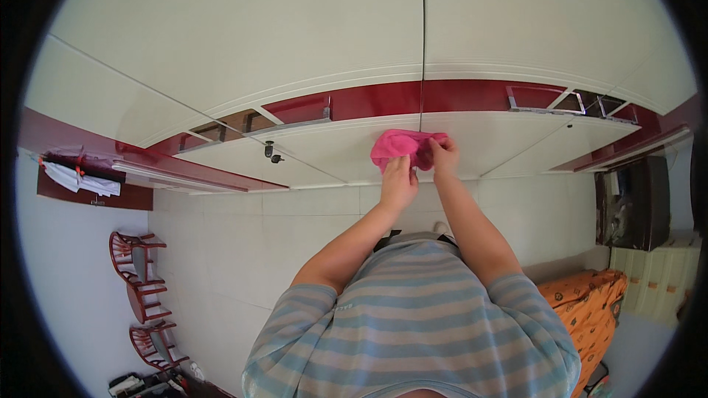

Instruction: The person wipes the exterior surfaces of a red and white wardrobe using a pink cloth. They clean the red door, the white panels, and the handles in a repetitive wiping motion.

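Observation:
A pink cloth point(394, 145) is bunched between my hands, in front of the white wardrobe door point(332, 155) with its dark red band point(381, 100). My left hand point(399, 183) lies against the cloth's lower edge from below, fingers extended on it; whether it grips the cloth is hidden. At the cloth's right end, my right hand point(444, 156) pinches the fabric between thumb and fingers. The upright seam between two door panels runs down behind the cloth. Metal-framed handles point(545, 100) are set in the red band on both sides.
A small black fitting with keys point(272, 152) sticks out of the door at left. Red wooden chairs point(141, 257) stand on the pale tiled floor point(232, 254) at far left. An orange patterned cover point(586, 304) lies at lower right, near a dark cabinet point(636, 204).

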`<state>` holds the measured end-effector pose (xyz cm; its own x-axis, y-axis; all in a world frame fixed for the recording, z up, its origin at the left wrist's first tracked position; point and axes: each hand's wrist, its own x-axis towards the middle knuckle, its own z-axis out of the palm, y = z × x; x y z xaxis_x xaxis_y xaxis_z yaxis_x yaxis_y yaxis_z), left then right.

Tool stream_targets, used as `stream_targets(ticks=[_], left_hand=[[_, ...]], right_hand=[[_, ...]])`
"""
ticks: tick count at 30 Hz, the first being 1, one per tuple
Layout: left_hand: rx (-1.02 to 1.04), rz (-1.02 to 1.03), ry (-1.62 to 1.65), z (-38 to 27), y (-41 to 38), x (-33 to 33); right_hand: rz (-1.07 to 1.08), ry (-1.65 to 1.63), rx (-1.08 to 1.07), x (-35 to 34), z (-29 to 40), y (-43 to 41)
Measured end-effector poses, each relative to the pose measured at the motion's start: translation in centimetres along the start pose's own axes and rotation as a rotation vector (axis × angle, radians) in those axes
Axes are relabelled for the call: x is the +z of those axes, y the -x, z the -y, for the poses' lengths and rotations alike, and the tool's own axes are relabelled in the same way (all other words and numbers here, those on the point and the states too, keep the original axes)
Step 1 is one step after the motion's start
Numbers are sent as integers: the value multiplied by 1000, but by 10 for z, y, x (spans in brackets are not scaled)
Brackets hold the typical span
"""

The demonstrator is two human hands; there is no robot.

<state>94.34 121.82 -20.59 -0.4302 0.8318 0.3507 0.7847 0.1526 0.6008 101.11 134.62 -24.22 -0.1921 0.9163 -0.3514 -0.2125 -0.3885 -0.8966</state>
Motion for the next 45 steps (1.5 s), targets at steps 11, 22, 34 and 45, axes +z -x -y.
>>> stream_targets(ticks=[11, 22, 34, 45], left_hand=[[333, -402, -144, -127, -116, -90], [791, -754, -447, -270, -254, -265], [1038, -1139, -682, -325, -344, -423], [751, -867, -647, -431, -354, -506]], right_hand=[[188, 89, -801, 14, 226, 62], [-430, 574, -2005, 82, 467, 98], [-332, 742, -2347, 172, 619, 147], [-784, 1175, -2600, 210, 771, 187]])
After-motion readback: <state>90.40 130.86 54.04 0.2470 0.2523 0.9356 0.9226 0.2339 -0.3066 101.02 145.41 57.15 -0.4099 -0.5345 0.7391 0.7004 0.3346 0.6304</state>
